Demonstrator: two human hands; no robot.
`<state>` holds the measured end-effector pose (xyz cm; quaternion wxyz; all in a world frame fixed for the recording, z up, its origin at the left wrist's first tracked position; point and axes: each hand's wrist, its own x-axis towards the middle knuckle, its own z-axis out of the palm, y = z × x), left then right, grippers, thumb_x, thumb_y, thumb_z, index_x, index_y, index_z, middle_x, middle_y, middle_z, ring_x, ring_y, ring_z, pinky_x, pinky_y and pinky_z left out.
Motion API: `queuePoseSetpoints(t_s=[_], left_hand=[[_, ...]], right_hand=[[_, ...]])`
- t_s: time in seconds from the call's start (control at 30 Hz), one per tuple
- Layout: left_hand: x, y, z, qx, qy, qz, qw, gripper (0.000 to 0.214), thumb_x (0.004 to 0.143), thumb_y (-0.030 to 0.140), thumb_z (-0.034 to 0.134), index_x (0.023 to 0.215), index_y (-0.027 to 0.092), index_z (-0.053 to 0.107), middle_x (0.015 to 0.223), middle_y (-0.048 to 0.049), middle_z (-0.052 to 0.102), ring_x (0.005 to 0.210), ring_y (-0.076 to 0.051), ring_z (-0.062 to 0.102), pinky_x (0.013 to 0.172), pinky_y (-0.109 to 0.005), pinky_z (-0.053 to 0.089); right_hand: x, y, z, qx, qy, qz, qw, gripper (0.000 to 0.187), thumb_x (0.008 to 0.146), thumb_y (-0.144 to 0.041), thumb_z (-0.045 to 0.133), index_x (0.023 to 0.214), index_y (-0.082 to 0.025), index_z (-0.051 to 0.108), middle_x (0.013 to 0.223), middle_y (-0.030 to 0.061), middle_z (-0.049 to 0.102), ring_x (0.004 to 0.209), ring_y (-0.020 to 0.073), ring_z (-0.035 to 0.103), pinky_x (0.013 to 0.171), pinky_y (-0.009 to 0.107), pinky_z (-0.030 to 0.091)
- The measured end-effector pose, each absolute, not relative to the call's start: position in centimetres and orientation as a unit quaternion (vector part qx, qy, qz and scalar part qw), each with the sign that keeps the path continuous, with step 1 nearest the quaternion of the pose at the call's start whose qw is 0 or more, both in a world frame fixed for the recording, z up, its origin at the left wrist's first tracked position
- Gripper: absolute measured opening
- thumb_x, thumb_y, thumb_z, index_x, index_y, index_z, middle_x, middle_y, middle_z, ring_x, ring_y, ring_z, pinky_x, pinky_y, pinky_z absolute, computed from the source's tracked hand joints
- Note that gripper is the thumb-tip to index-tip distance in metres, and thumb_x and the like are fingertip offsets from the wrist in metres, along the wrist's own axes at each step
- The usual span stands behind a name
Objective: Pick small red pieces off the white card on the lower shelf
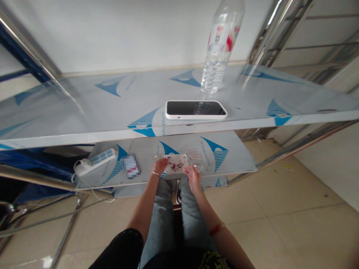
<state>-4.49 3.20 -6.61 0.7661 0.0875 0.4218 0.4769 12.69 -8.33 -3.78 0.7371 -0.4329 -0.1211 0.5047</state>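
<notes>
On the lower shelf in front of my knees lies a flat white rectangular piece with a pink and dark flower print (177,164). Clear plastic film (198,161) shows around its sides. My left hand (160,166) rests at its left edge, fingers stretched out and fairly flat. At the right edge is my right hand (193,175), its fingers also extended and touching the piece or the film. Pink marks show on the shelf or film just beyond the right hand; I cannot make out what they are.
The upper shelf (134,101) overhangs the lower shelf (238,157). It bears a white-cased phone (196,109) and a clear water bottle (223,45). Left on the lower shelf are a power strip (98,161) with a plugged-in cable and a blurred-out small item (131,166). Metal posts frame both sides.
</notes>
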Motion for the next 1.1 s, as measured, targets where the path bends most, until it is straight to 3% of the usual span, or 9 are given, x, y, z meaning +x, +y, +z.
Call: queuePoseSetpoints(t_s=[0.17, 0.63, 0.87, 1.1], left_hand=[[-4.7, 3.3, -7.1, 0.097, 0.425, 0.476, 0.764, 0.021, 0.085, 0.01, 0.044, 0.094, 0.017, 0.061, 0.09, -0.0096, 0.066, 0.091, -0.017, 0.064, 0.092, -0.033, 0.048], [-4.4, 2.9, -6.2, 0.129, 0.463, 0.464, 0.744, 0.026, 0.087, 0.013, 0.038, 0.092, 0.015, 0.063, 0.091, -0.009, 0.068, 0.091, -0.014, 0.065, 0.095, -0.03, 0.045], [-3.2, 0.9, -5.0, 0.2, 0.478, 0.427, 0.741, 0.021, 0.085, 0.015, 0.048, 0.091, 0.015, 0.068, 0.086, -0.0099, 0.071, 0.094, -0.018, 0.065, 0.1, -0.033, 0.041], [-3.1, -2.3, -3.7, 0.277, 0.442, 0.378, 0.765, 0.022, 0.086, 0.028, 0.055, 0.092, 0.014, 0.07, 0.1, -0.0129, 0.071, 0.097, -0.021, 0.065, 0.094, -0.033, 0.041]], right_hand=[[12.6, -8.3, -3.7, -0.435, -0.118, 0.5, 0.74, 0.031, 0.065, -0.044, 0.075, 0.078, -0.017, 0.065, 0.071, 0.0004, 0.068, 0.069, 0.0171, 0.068, 0.073, 0.033, 0.055], [12.8, -8.5, -3.2, -0.416, -0.088, 0.517, 0.743, 0.032, 0.064, -0.041, 0.074, 0.084, -0.018, 0.062, 0.077, -0.001, 0.068, 0.071, 0.0162, 0.068, 0.073, 0.031, 0.055], [13.2, -8.2, -2.0, -0.474, -0.09, 0.549, 0.682, 0.033, 0.062, -0.043, 0.076, 0.079, -0.019, 0.062, 0.062, -0.003, 0.064, 0.044, 0.0124, 0.058, 0.046, 0.026, 0.051], [13.3, -8.1, -1.2, -0.549, -0.234, 0.585, 0.548, 0.03, 0.06, -0.038, 0.08, 0.072, -0.018, 0.063, 0.038, -0.0057, 0.052, 0.03, 0.0128, 0.05, 0.027, 0.02, 0.031]])
